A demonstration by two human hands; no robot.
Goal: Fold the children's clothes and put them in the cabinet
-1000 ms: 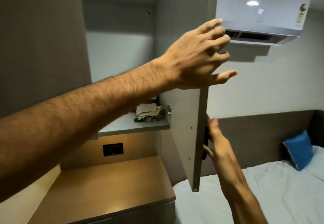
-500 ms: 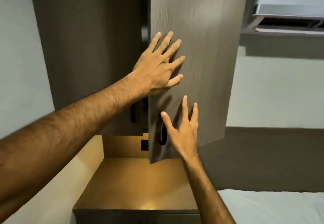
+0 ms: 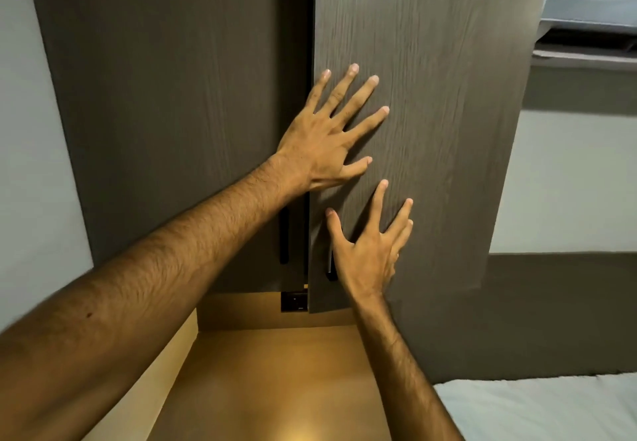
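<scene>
The wall cabinet fills the upper view. Its left door (image 3: 172, 113) is closed and its right door (image 3: 431, 95) stands a narrow gap from closed, both in dark grey wood grain. My left hand (image 3: 331, 137) lies flat with fingers spread against the right door near its left edge. My right hand (image 3: 370, 244) presses the same door lower down, fingers apart, just right of the black handle (image 3: 330, 270). A second black handle (image 3: 283, 237) is on the left door. The clothes inside are hidden behind the doors.
Below the cabinet is a lit wooden bedside counter (image 3: 275, 382) with a black wall socket (image 3: 293, 301) at its back. A white bed (image 3: 551, 409) lies at lower right. An air conditioner (image 3: 593, 37) hangs at upper right, beside the door.
The right door has swung from wide open to almost closed, hiding the shelf with the folded clothes. Both hands have gone from its edge and handle to flat on its face.
</scene>
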